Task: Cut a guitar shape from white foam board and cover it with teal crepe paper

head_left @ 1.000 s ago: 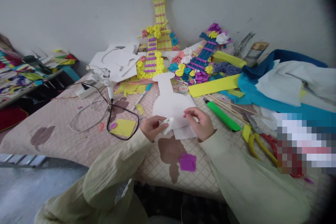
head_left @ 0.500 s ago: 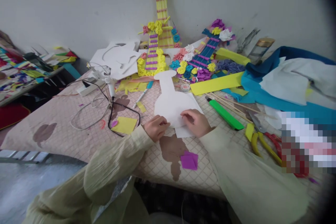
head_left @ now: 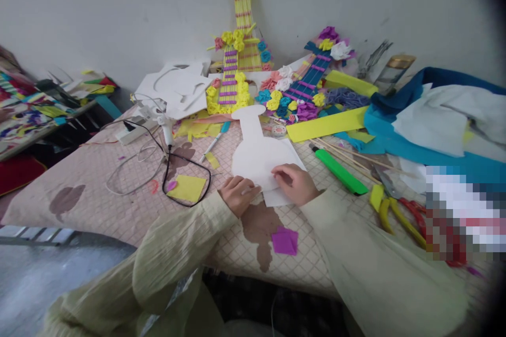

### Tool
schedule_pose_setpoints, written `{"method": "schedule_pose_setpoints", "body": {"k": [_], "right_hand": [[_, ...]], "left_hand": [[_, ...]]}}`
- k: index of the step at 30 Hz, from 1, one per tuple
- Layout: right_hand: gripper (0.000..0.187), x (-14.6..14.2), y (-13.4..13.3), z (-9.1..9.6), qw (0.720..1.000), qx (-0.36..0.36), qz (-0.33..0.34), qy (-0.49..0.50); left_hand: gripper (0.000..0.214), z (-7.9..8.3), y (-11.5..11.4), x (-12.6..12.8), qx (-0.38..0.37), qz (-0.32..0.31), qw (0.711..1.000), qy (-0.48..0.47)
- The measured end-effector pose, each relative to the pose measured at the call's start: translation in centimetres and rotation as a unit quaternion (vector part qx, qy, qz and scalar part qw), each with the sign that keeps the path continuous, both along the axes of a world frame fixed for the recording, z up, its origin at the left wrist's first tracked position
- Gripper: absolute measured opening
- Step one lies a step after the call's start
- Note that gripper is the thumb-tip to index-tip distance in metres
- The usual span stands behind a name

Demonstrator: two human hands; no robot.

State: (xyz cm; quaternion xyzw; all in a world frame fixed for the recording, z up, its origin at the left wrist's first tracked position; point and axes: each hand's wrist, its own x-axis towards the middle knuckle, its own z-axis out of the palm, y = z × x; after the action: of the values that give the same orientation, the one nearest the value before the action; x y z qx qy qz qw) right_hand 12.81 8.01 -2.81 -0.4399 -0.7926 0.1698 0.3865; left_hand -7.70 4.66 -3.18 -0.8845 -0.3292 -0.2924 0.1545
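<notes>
A white guitar-shaped foam cutout (head_left: pixel 253 147) lies flat on the patterned table (head_left: pixel 98 205) in front of me. My left hand (head_left: pixel 237 195) is curled with its fingers pressed on the cutout's lower left edge; what it holds, if anything, is hidden. My right hand (head_left: pixel 294 183) rests with bent fingers on a white sheet (head_left: pixel 279 197) at the cutout's lower right.
A glue gun (head_left: pixel 166 129) with black cable, a yellow square (head_left: pixel 186 188) and a purple scrap (head_left: pixel 284 240) lie near. A green cutter (head_left: pixel 340 172), skewers, yellow pliers (head_left: pixel 389 216), flower-covered guitar models (head_left: pixel 237 63) and blue and white sheets (head_left: pixel 435 121) crowd the back and right.
One second ago my left hand held a crumpled white piece above the cutout. Both hands have since come down onto the cutout, and the white piece is no longer visible.
</notes>
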Motion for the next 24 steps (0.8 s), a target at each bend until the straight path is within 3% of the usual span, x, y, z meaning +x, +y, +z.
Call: {"method": "schedule_pose_setpoints", "body": {"k": [6,11,19,24], "right_hand": [[0.017,-0.1,0.1,-0.2,1.000,0.007,0.006,-0.003],[0.017,-0.1,0.1,-0.4,1.000,0.014,0.009,-0.014],[0.019,-0.1,0.0,-0.3,1.000,0.023,0.010,-0.019],[0.017,-0.3,0.0,-0.3,0.999,0.027,0.008,-0.025]], "left_hand": [[0.015,-0.6,0.2,0.1,0.064,0.014,0.997,0.031],[0.012,-0.2,-0.4,2.4,0.068,0.041,0.995,0.057],[0.018,-0.4,-0.1,0.5,0.032,0.069,0.997,0.023],[0.018,-0.4,-0.1,2.4,0.050,0.063,0.996,0.028]]}}
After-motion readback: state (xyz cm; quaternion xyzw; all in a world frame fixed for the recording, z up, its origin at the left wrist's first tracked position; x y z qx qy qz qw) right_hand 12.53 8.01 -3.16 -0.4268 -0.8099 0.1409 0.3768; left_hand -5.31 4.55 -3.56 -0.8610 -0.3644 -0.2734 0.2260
